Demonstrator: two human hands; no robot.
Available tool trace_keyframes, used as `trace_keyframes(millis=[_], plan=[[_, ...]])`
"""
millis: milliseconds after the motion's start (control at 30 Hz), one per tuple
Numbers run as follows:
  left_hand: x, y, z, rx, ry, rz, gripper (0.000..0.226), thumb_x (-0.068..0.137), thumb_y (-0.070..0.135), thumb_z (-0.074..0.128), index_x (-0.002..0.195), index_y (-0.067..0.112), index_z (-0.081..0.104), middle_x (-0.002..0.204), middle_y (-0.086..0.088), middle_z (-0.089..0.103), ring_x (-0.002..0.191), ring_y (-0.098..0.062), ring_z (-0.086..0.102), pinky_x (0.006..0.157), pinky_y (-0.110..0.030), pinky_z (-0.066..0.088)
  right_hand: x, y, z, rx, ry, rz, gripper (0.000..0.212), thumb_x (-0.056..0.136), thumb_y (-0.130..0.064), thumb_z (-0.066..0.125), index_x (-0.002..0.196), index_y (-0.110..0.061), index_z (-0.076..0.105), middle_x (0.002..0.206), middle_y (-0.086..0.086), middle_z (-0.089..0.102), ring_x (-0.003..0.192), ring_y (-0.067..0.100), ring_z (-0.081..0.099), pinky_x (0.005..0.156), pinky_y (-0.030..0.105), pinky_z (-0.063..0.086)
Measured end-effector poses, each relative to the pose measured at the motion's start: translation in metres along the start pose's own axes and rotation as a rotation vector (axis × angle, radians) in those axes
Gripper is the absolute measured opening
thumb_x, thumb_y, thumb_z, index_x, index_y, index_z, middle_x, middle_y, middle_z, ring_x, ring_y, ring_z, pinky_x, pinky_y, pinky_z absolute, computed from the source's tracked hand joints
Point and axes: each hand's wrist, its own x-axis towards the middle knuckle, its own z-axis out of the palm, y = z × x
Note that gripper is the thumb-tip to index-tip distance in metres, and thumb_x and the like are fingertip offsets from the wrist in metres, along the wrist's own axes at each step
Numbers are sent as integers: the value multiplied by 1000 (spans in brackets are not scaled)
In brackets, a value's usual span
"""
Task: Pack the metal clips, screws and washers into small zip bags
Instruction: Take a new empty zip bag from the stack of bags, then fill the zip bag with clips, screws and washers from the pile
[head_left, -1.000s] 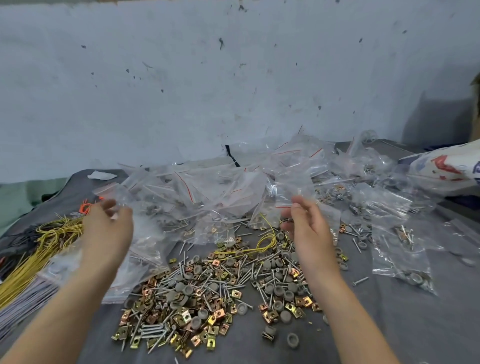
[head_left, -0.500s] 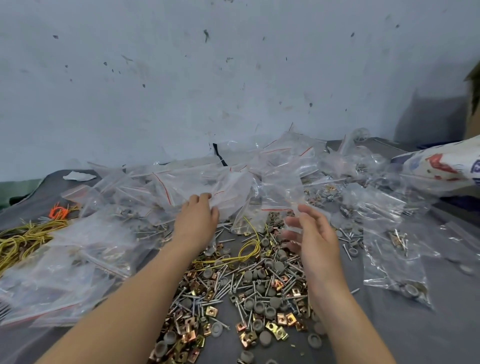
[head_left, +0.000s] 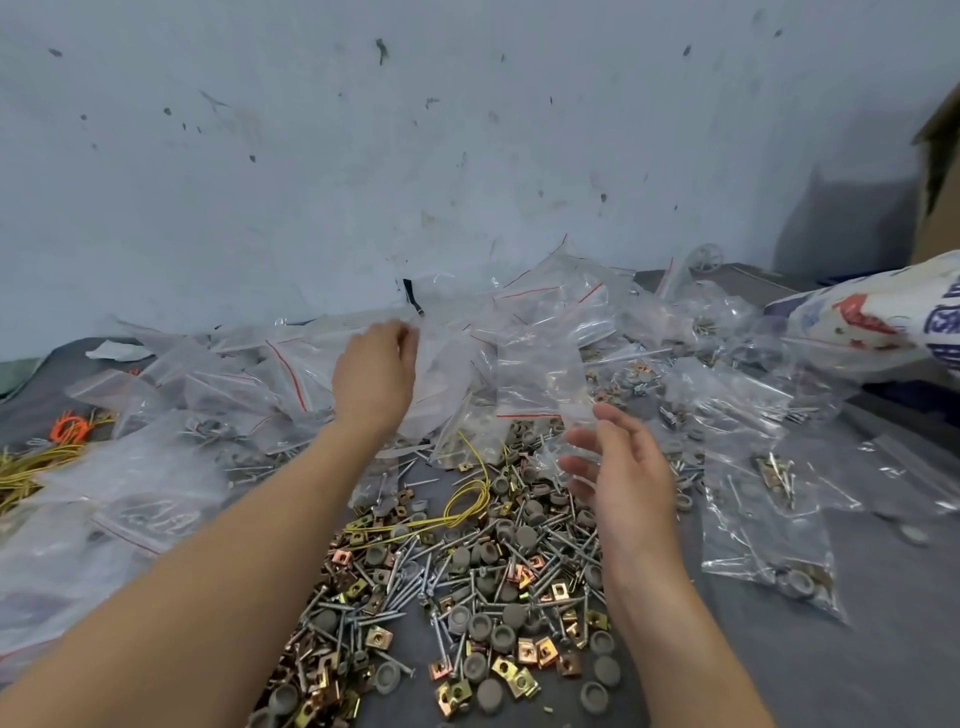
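Note:
A loose heap of gold and copper metal clips, screws and grey washers (head_left: 467, 597) covers the grey cloth in front of me. Behind it lies a pile of clear zip bags (head_left: 540, 374) with red seal lines. My left hand (head_left: 376, 374) reaches into that pile, its fingers curled on an empty zip bag (head_left: 441, 358). Beside the heap's far right edge my right hand (head_left: 618, 478) hovers with relaxed, spread fingers just below the bags and holds nothing that I can make out.
Filled bags (head_left: 769, 519) lie to the right. A yellow wire loop (head_left: 467, 499) rests on the heap. Yellow wire bundles (head_left: 21, 467) and orange ties (head_left: 72, 426) sit at the far left. A printed sack (head_left: 883, 322) and a cardboard box (head_left: 940, 156) stand right, against the wall.
My left hand has moved from the bags at the far left across to the middle of the pile. My right hand has let go of its bag and opened.

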Motion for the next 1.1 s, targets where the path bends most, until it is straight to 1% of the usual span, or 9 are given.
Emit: trace_keyframes(millis=[100,267,433,633,700,767,867,967,1100], plan=[[5,36,-40,-411,81,-80,26,102,32,49,95,13,66,86,4,68,80,-17,64,73,-31,50,-2,-5,-2,-21,-7,7,16,107,-25,48,110,-28,63,95,-3,72,79,13,65,77,32,51],[-50,71,-100,-987,-79,-252,17,96,29,62,88,17,71,79,7,71,71,-5,66,61,-19,53,-18,-13,1,-45,-158,79,16,104,-40,52,107,-33,66,107,-3,75,96,24,73,90,44,57],[-121,62,-108,-1144,-197,-555,21,94,26,64,80,12,70,69,0,69,60,-9,63,51,-20,51,-42,-13,3,121,-306,159,49,85,-58,61,125,-30,61,118,0,75,102,24,74,79,39,58],[-164,38,-107,-1142,-359,-638,38,78,40,70,87,3,69,72,-5,70,65,-13,64,61,-27,55,-61,-6,-4,41,-137,131,46,99,-36,60,141,-20,52,124,4,70,104,23,71,85,38,54],[-168,31,-105,-1150,-356,-643,47,74,41,72,95,-1,68,81,-13,72,68,-17,66,61,-27,55,-65,-4,-6,-234,-5,-4,60,101,-39,58,154,-31,31,134,-8,56,105,6,60,86,33,47],[-169,27,-105,-1169,-365,-634,47,75,37,72,98,-3,66,82,-12,73,68,-18,68,59,-27,56,-72,-5,-3,-530,9,-245,63,98,-53,54,153,-43,26,143,-16,43,115,1,50,92,29,42],[-167,24,-104,-1129,-353,-563,53,71,41,73,94,-5,62,69,-5,66,62,-17,61,57,-30,53,-83,-7,10,-734,-305,-490,59,90,-73,50,144,-58,33,139,-39,39,131,-12,39,106,21,36],[-164,20,-104,-1059,-348,-455,41,72,49,72,83,9,68,66,0,61,61,-13,54,59,-27,46,-84,-7,24,-939,-663,-545,94,68,-91,56,142,-73,2,142,-58,4,142,-20,8,115,10,12],[-161,15,-107,-1049,-448,-391,27,81,49,69,86,23,74,76,4,72,66,-7,65,58,-18,50,-81,-1,32,-1154,-777,-629,132,55,-87,69,133,-66,-35,139,-53,-33,138,-21,-27,113,11,-19]])
